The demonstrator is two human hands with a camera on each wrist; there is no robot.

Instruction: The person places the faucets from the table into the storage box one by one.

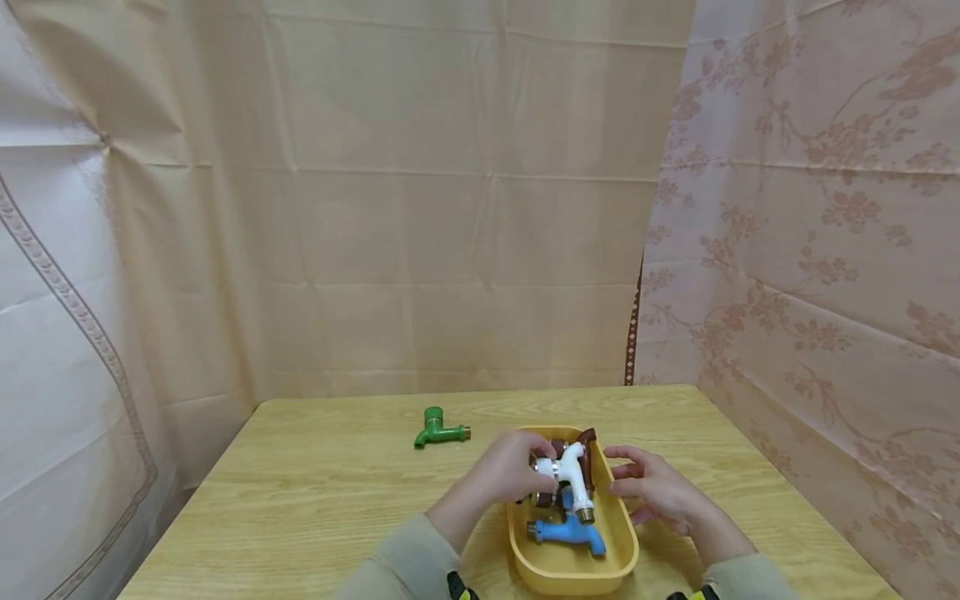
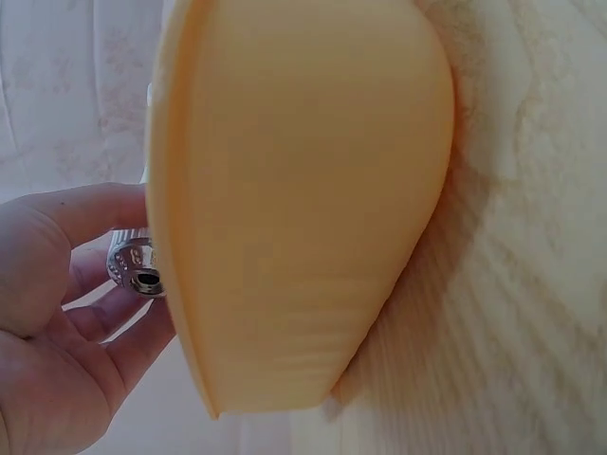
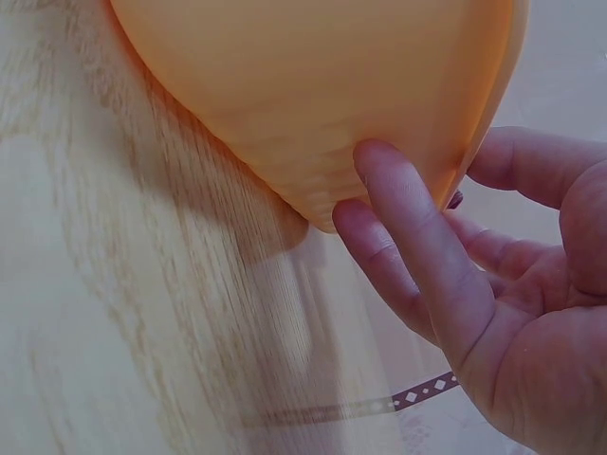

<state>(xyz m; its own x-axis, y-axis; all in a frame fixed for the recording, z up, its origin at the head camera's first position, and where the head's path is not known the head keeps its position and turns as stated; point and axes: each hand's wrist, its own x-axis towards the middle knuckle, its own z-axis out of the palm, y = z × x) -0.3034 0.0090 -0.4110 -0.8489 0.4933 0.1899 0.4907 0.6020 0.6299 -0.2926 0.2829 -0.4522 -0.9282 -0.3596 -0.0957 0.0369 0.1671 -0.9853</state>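
A yellow plastic tub [image 1: 573,581] holds several taps. On top lies a white tap [image 1: 573,477], its metal threaded end pointing toward the near side. My left hand [image 1: 504,472] reaches over the tub's left rim and grips the white tap by its handle end, thumb and fingers on either side. In the left wrist view, a chromed end [image 2: 136,263] shows between the fingers. Under it rest a blue tap [image 1: 570,531] and a dark brown tap [image 1: 587,458]. My right hand [image 1: 663,493] is at the tub's right side, fingers extended along its outer wall.
A green tap [image 1: 441,430] lies on the wooden table [image 1: 337,492], left of the tub and farther back. A plain beige curtain [image 1: 450,208] hangs behind the table, and a flowered curtain [image 1: 840,250] hangs on the right.
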